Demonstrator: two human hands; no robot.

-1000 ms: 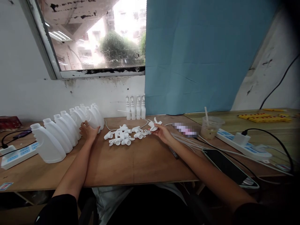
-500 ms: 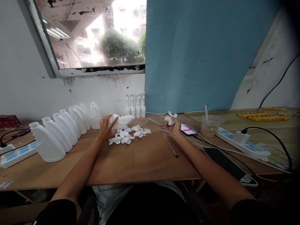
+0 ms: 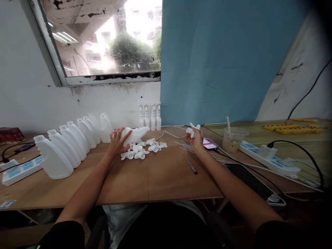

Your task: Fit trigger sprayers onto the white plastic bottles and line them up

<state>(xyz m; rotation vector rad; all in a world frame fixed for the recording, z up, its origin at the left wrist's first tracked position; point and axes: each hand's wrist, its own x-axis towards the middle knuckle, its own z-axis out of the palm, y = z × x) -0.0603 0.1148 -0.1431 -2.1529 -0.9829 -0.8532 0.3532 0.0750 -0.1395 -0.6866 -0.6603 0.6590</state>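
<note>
My left hand [image 3: 116,141] is closed around a white plastic bottle [image 3: 137,133] that lies tilted on its side, its neck pointing right. Just below it, a pile of white spray trigger heads [image 3: 137,151] is spread on the brown table [image 3: 166,176]. Off to the right, my right hand [image 3: 195,140] grips one white spray trigger head [image 3: 191,132], raised above the table. Thin white dip tubes [image 3: 184,146] lie under and beside that hand. A screwdriver [image 3: 190,164] rests on the wood in front of it.
Several translucent bottles [image 3: 55,157] stand in a row at left. Assembled spray bottles [image 3: 153,117] stand against the wall. On the right are a phone [image 3: 209,143], a plastic cup [image 3: 232,141], a power strip [image 3: 271,162], cables and a dark tablet [image 3: 252,183].
My right hand has moved slightly to the right with the trigger head, which has turned a little. My left hand and its bottle have barely shifted.
</note>
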